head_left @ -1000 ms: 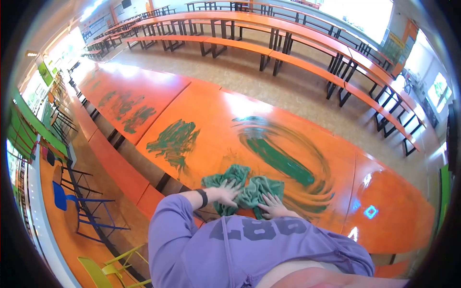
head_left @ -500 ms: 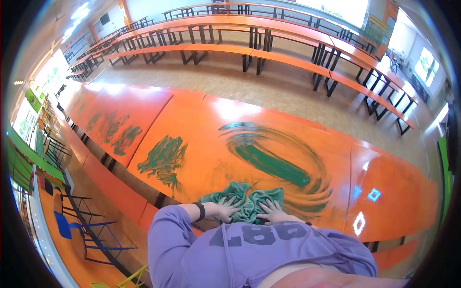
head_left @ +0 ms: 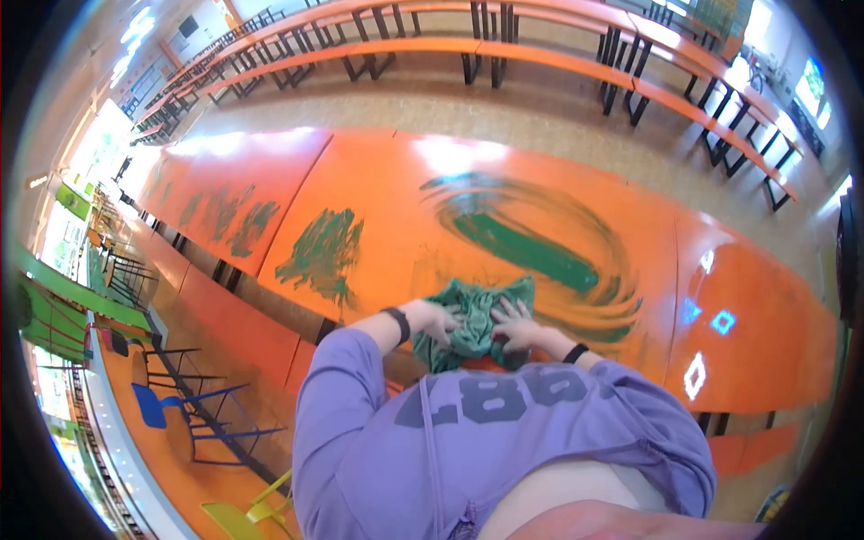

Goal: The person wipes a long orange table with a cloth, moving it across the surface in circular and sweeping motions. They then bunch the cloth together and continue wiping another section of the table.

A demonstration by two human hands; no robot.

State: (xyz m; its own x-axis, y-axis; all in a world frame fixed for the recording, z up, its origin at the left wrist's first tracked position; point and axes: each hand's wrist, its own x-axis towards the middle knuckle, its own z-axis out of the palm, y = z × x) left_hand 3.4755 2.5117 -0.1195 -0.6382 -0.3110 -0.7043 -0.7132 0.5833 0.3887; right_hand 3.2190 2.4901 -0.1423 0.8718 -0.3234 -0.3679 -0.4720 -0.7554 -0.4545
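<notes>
A bunched green cloth (head_left: 472, 331) lies at the near edge of the long orange table (head_left: 387, 180). My left hand (head_left: 436, 320) holds the cloth's left side, its fingers bent into the folds. From the right, my right hand (head_left: 517, 328) grips the cloth with its fingers curled on top. Beyond the cloth, a thick green smear (head_left: 526, 251) sits inside curved green streaks. Another green patch (head_left: 324, 252) is to the left, and fainter green marks (head_left: 254, 228) show on the far left section.
Orange benches (head_left: 405, 48) and tables stand in rows across the room. A near bench (head_left: 236, 315) runs along my side of the table. At the lower left are a blue chair (head_left: 151, 405) and a yellow chair (head_left: 229, 519).
Both hands have drawn inward, and the cloth is bunched more tightly and raised into folds. My fingers, flatter before, are now bent. The camera view has tilted downward.
</notes>
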